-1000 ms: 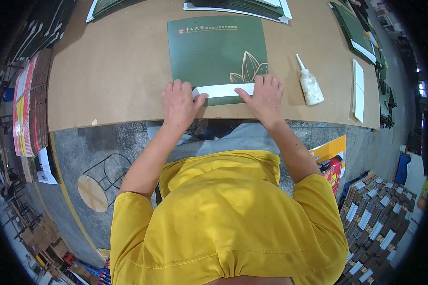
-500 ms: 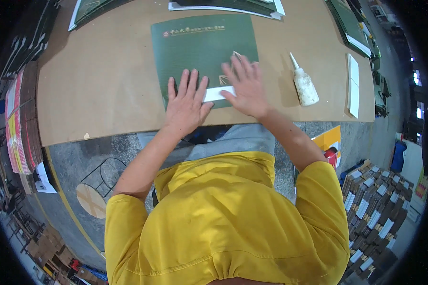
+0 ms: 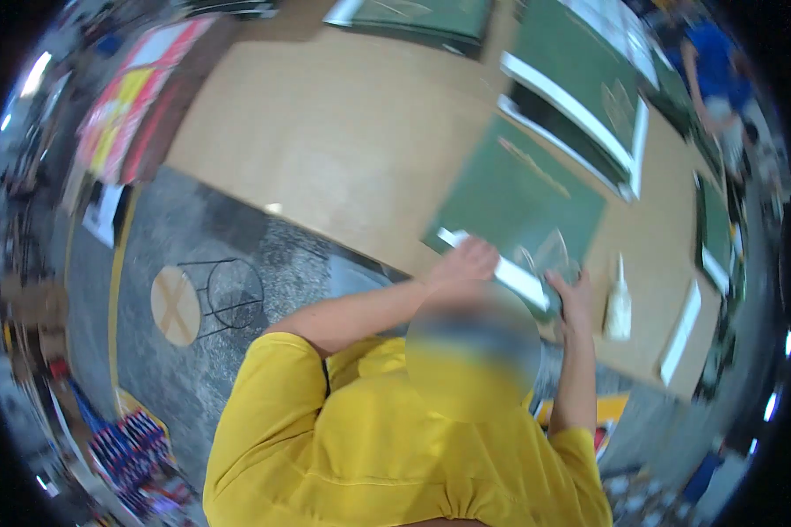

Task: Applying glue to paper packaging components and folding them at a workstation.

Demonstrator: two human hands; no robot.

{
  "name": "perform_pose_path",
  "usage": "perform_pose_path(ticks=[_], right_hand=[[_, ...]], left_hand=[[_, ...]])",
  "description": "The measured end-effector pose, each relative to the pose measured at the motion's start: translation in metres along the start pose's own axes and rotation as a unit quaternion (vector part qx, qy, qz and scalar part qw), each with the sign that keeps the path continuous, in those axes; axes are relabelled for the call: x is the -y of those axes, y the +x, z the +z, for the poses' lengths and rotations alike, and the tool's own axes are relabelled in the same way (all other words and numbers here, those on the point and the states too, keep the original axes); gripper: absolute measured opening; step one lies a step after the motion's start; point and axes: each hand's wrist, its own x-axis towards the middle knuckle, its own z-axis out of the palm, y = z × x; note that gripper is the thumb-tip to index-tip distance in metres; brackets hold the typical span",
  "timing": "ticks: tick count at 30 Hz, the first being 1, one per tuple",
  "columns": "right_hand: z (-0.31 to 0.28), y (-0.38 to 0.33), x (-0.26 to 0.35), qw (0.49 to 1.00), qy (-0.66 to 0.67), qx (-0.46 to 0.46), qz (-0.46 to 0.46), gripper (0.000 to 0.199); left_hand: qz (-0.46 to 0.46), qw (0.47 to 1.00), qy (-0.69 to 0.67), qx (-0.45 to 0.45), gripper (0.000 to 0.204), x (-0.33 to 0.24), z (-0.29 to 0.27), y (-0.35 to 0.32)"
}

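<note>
Since view tilted: hands on green sheet.

Both hands forward, left fisted, right palm-down.

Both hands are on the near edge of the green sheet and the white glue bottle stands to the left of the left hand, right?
Not quite. In the head view the glue bottle stands to the right of the right hand, not left of the left hand. The rest holds: both hands are at the near edge of the green sheet, by its white strip.
</note>
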Motion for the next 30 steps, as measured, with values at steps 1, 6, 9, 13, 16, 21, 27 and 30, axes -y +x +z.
perform_pose_path(ticks=[1, 6, 9, 13, 16, 21, 27, 30], right_hand=[[-0.01, 0.003, -0.007, 1.0, 0.0, 0.008, 0.023, 0.059], [0.022, -0.04, 0.04, 0.993, 0.108, 0.044, -0.013, 0.046], [0.062, -0.046, 0.084, 0.885, 0.292, 0.36, -0.051, 0.05], [0.169, -0.015, 0.078, 0.958, -0.071, 0.158, -0.231, 0.061], [0.257, 0.015, 0.05, 0.97, -0.032, 0.234, -0.055, 0.061], [0.349, 0.02, 0.047, 0.899, 0.114, 0.414, 0.084, 0.05], [0.421, 0.045, 0.031, 0.902, 0.13, 0.403, 0.085, 0.04], [0.444, 0.044, 0.042, 0.901, 0.107, 0.411, 0.086, 0.039]], left_hand=[[0.01, 1.0, -0.002, -0.002, 0.058, -0.002, -0.005, 0.0], [0.041, 0.973, 0.086, -0.212, 0.045, 0.011, -0.016, -0.007], [-0.032, 0.933, -0.023, -0.359, 0.038, 0.029, -0.056, -0.003], [-0.443, 0.684, -0.365, -0.45, 0.015, 0.057, -0.143, -0.03], [-0.258, 0.42, -0.556, -0.669, 0.014, 0.104, -0.156, -0.07], [-0.266, 0.373, -0.618, -0.639, 0.026, 0.157, -0.154, -0.11], [-0.508, 0.495, -0.478, -0.518, 0.036, 0.2, -0.206, -0.175], [-0.484, 0.424, -0.301, -0.704, 0.047, 0.264, -0.228, -0.263]])
